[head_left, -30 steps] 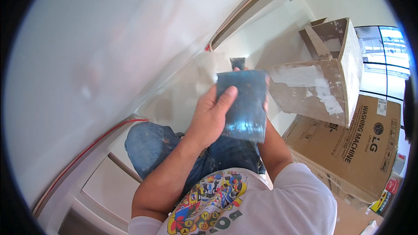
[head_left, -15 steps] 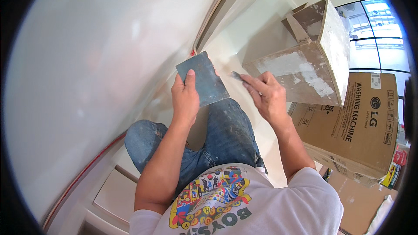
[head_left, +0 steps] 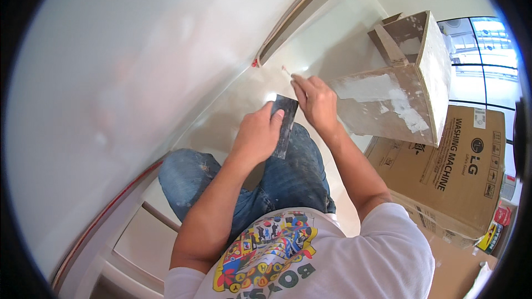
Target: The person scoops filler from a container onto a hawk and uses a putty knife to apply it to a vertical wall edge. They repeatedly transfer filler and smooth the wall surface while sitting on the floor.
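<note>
Left hand [head_left: 257, 135] clamps a dark flat plate [head_left: 284, 124] by its near edge, centre of scene, above the knees. Right hand [head_left: 316, 99] just beside it, pinching a small tool, tip hardly visible. Plate looks thin, stiff, light; hold at edges.

The floor [head_left: 244, 105] under me is pale and shiny. A wooden box [head_left: 399, 83] smeared with white paste stands on it, and a big brown cardboard box [head_left: 454, 182] sits just beside that.
</note>
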Demonstrator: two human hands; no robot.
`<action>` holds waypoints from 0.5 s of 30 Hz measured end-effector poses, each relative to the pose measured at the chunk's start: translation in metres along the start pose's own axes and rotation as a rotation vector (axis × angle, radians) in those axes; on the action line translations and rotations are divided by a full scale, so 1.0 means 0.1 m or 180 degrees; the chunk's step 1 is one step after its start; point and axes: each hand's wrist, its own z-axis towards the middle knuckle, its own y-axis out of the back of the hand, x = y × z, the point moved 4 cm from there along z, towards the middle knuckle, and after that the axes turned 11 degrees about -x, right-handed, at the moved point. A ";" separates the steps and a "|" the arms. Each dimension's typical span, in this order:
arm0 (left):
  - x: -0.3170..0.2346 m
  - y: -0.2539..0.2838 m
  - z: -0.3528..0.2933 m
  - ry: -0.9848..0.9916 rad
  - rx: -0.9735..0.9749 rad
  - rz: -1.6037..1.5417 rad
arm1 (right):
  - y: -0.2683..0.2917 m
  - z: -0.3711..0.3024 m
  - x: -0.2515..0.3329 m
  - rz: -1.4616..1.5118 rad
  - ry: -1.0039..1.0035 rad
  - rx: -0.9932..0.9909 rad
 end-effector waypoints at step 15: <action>-0.02 -0.12 -0.04 0.0036 0.0166 -0.0064 | -0.71 0.52 -0.40 -0.0128 -0.0683 -0.0241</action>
